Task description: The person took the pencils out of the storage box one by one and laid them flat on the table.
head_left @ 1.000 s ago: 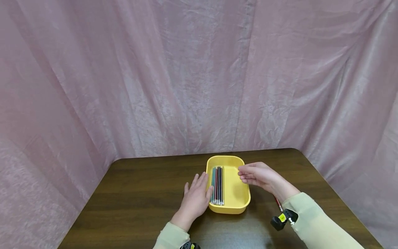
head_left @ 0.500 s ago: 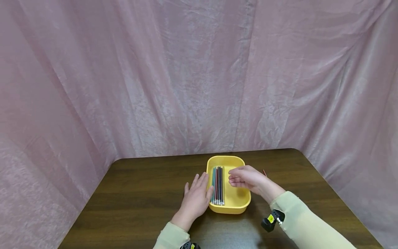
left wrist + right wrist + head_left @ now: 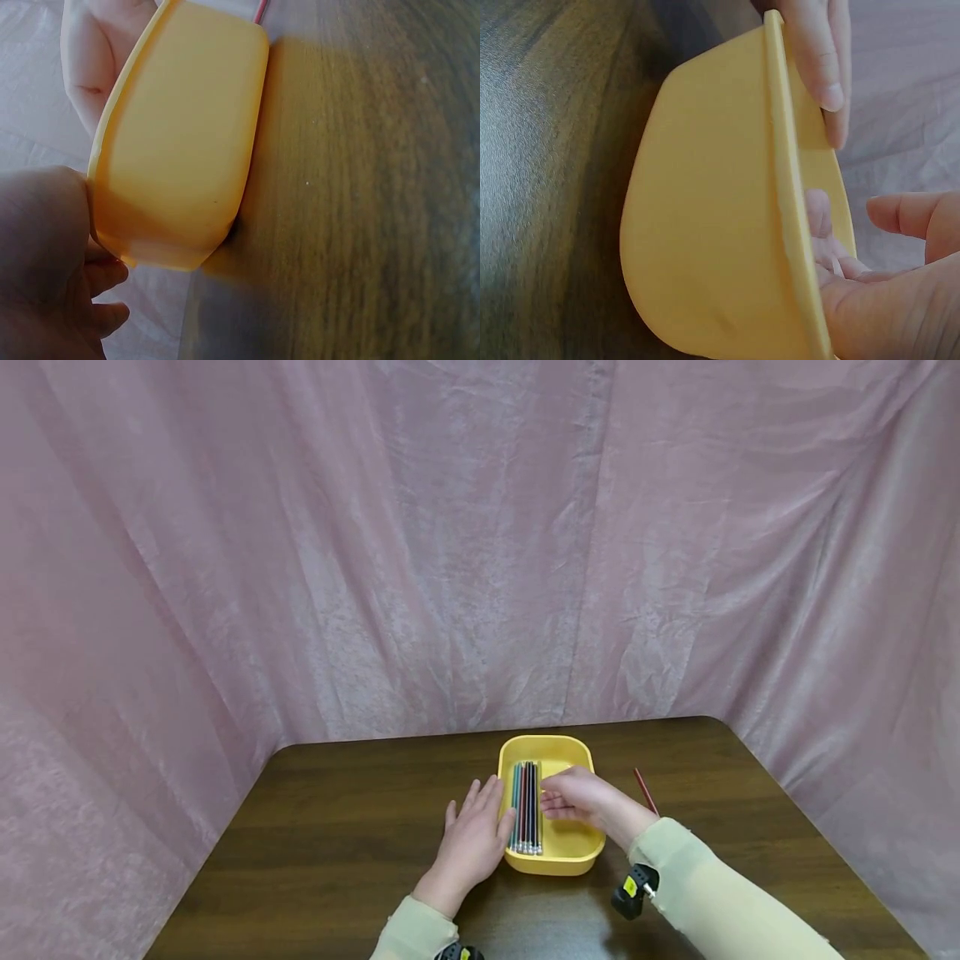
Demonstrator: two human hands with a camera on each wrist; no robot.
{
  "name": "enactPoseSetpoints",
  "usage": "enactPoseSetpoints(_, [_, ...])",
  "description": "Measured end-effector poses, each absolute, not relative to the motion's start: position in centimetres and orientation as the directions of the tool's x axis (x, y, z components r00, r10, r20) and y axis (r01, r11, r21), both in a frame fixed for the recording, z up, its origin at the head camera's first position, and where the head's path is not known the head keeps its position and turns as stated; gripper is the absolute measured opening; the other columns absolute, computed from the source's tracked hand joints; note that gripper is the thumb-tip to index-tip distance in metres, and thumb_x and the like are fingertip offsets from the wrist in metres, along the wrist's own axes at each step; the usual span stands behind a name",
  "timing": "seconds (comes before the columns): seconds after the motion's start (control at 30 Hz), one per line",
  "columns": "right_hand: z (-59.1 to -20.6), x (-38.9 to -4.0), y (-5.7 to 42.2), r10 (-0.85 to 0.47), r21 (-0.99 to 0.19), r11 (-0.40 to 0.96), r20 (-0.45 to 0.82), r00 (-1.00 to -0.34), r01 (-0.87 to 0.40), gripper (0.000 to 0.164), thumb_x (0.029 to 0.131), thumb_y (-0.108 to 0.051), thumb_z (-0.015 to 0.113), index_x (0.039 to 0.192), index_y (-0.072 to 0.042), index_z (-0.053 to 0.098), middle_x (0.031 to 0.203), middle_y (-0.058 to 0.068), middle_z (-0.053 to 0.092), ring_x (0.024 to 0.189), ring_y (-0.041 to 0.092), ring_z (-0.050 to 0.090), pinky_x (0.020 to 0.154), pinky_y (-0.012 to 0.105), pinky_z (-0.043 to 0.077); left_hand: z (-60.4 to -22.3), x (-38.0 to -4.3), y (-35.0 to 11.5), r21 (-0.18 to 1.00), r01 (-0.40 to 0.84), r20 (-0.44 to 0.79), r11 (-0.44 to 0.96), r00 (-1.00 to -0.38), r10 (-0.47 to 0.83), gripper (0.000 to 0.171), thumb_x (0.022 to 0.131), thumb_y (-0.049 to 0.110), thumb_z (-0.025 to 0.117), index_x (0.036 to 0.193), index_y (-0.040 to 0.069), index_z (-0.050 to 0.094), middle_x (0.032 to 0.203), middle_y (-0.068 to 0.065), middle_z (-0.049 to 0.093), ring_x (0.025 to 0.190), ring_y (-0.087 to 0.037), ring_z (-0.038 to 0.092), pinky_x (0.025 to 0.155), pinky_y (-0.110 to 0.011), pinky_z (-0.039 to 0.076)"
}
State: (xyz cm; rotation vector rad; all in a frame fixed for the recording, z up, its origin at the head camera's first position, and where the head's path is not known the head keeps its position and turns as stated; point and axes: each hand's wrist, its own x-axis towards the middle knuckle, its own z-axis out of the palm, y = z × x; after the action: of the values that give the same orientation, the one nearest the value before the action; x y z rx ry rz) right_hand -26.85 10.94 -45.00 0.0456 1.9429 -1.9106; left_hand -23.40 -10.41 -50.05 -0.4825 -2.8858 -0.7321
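Observation:
A yellow plastic tray (image 3: 562, 864) stands on the table. Along its left side lies a row of several pencils (image 3: 527, 810), eraser ends toward me: teal, reddish, dark and one yellowish. My left hand (image 3: 472, 839) rests at the tray's left rim with fingers extended, thumb at the edge; the left wrist view shows it against the yellow wall (image 3: 187, 135). My right hand (image 3: 581, 797) is inside the tray, fingertips right beside the row's yellowish pencil; contact cannot be told. In the right wrist view its thumb (image 3: 907, 214) stands apart from the other fingers, partly hidden behind the rim.
A red pencil (image 3: 645, 789) lies on the dark wooden table (image 3: 360, 827) right of the tray, partly covered by my right forearm. Pink curtains (image 3: 480, 543) hang behind the table. A black camera (image 3: 633, 889) is strapped to my right wrist.
My right hand has moved left, from the tray's right rim to beside the pencil row, baring more of the red pencil on the table. The left hand and the tray keep their places.

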Motion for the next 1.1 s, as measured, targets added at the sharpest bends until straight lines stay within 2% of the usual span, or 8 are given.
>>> enactPoseSetpoints(0.2, [-45.3, -27.0, 10.6, -0.226, -0.937, 0.047, -0.348, -0.91, 0.347, 0.021, 0.11, -0.006, 0.057, 0.114, 0.014, 0.06, 0.089, 0.013, 0.067, 0.076, 0.017, 0.07, 0.08, 0.031, 0.064, -50.0, -23.4, -10.3, 0.44, 0.352, 0.205, 0.826, -0.935, 0.289, 0.061, 0.119, 0.037, 0.051, 0.17, 0.005, 0.042, 0.176, -0.013, 0.039, 0.164, -0.04, 0.029, 0.123, -0.079, 0.023])
enactPoseSetpoints(0.6, [-46.6, -27.6, 10.3, -0.2, -0.918, 0.034, -0.393, -0.898, 0.394, 0.021, 0.109, -0.004, 0.059, 0.117, 0.015, 0.06, 0.089, 0.014, 0.068, 0.077, 0.019, 0.071, 0.082, 0.032, 0.065, -49.9, -23.1, -10.4, 0.445, 0.356, 0.213, 0.822, -0.933, 0.289, 0.061, 0.118, 0.036, 0.052, 0.169, 0.004, 0.043, 0.175, -0.013, 0.04, 0.163, -0.043, 0.031, 0.123, -0.079, 0.023])
enactPoseSetpoints(0.93, [-47.3, -27.7, 9.5, -0.166, -0.933, 0.092, -0.359, -0.918, 0.349, 0.012, 0.101, 0.003, 0.059, 0.102, 0.013, 0.066, 0.077, 0.007, 0.067, 0.068, 0.014, 0.07, 0.073, 0.029, 0.064, -50.0, -23.2, -10.6, 0.45, 0.36, 0.22, 0.817, -0.932, 0.289, 0.061, 0.118, 0.036, 0.052, 0.169, 0.004, 0.043, 0.174, -0.015, 0.041, 0.163, -0.042, 0.032, 0.122, -0.079, 0.024])
enactPoseSetpoints(1.1, [-47.2, -27.5, 9.1, -0.126, -0.933, 0.128, -0.352, -0.928, 0.336, 0.011, 0.101, 0.003, 0.061, 0.101, 0.013, 0.066, 0.078, 0.008, 0.067, 0.068, 0.015, 0.069, 0.074, 0.031, 0.065, -50.1, -23.1, -10.8, 0.455, 0.368, 0.238, 0.811, -0.928, 0.288, 0.059, 0.118, 0.034, 0.054, 0.168, 0.004, 0.045, 0.173, -0.015, 0.043, 0.162, -0.042, 0.033, 0.122, -0.079, 0.024])
